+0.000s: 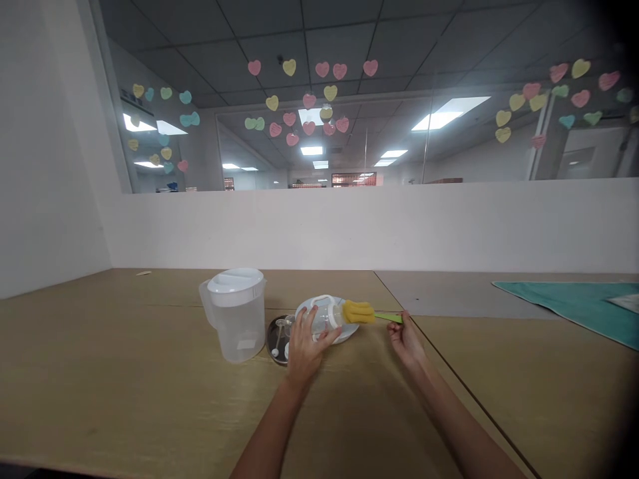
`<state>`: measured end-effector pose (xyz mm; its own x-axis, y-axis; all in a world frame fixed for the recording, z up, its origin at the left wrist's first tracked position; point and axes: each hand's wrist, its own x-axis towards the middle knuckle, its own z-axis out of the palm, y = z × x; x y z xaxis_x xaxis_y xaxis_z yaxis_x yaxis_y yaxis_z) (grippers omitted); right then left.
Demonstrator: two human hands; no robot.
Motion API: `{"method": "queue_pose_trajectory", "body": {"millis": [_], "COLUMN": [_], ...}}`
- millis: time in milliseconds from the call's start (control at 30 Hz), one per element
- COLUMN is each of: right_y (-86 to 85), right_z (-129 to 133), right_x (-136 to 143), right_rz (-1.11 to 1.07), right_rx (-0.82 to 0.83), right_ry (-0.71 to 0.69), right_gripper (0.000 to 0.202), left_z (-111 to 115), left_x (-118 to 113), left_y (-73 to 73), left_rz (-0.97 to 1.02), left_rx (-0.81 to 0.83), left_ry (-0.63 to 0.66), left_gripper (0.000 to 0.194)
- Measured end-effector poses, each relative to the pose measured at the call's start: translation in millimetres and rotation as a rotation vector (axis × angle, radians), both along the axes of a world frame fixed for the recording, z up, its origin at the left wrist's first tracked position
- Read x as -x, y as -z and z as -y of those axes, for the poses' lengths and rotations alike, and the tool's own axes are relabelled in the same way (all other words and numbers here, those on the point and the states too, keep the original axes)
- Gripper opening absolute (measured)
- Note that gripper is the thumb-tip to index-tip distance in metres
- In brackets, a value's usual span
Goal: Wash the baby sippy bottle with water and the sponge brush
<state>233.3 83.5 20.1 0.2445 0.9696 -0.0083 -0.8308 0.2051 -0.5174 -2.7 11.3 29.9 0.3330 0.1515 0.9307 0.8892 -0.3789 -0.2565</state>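
My left hand [308,342] is wrapped around a clear baby bottle [325,318] with white handles, held on its side with its mouth to the right. In my right hand [407,339] is the green handle of a bottle brush [359,312]. The brush's yellow sponge head is at the bottle's mouth; whether its tip is inside I cannot tell. Below the bottle lies a pale plate [351,330]. A dark round tray [272,336] with small clear and white parts sits left of my left hand, partly hidden by it.
A translucent lidded pitcher [239,326] stands left of the tray. At the right lies a teal cloth [574,303]. A small flat piece [144,273] rests at the table's far left. Behind the table [150,399] rises a white wall [299,229] with a window above.
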Motion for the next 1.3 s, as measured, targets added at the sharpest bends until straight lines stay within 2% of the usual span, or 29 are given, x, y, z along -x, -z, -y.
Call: {"method": "queue_pose_trajectory", "body": {"millis": [233, 333, 567, 733, 800, 933, 1033, 1167, 1300], "right_y": [-6.1, -7.3, -8.1, -8.1, -7.8, -7.6, -4.5, 7.9, 24.8], "right_z": [7.2, 7.6, 7.0, 13.7, 16.0, 15.2, 8.3, -8.3, -24.4], "right_x": [0.2, -0.2, -1.3, 13.8, 20.1, 21.7, 15.0, 0.4, -20.4], "right_rz": [0.220, 0.292, 0.295, 0.418, 0.442, 0.354, 0.323, 0.273, 0.201], "right_rx": [-0.103, -0.151, -0.187, -0.241, -0.248, -0.170, -0.074, 0.041, 0.207], "right_ry": [0.191, 0.226, 0.168, 0.072, 0.017, 0.057, 0.140, 0.268, 0.424], "right_gripper": [0.035, 0.040, 0.044, 0.042, 0.043, 0.040, 0.039, 0.038, 0.032], "left_z": [-7.2, -8.6, -8.4, -4.7, -4.0, -5.3, -7.3, -9.9, -12.5], "left_x": [13.8, 14.7, 10.5, 0.0, -4.0, -2.1, 4.4, 12.4, 22.2], "left_y": [2.0, 3.2, 6.3, 9.3, 9.2, 6.0, 3.8, 4.0, 4.8], "left_rz": [-0.092, -0.090, -0.099, -0.184, -0.205, -0.186, -0.171, -0.162, -0.113], "left_rx": [0.011, 0.044, 0.091, 0.166, 0.164, 0.115, 0.111, 0.138, 0.119], "left_ry": [-0.047, -0.060, -0.052, 0.029, 0.025, -0.065, -0.097, -0.115, -0.235], "left_gripper": [0.055, 0.053, 0.054, 0.054, 0.056, 0.063, 0.059, 0.051, 0.053]}}
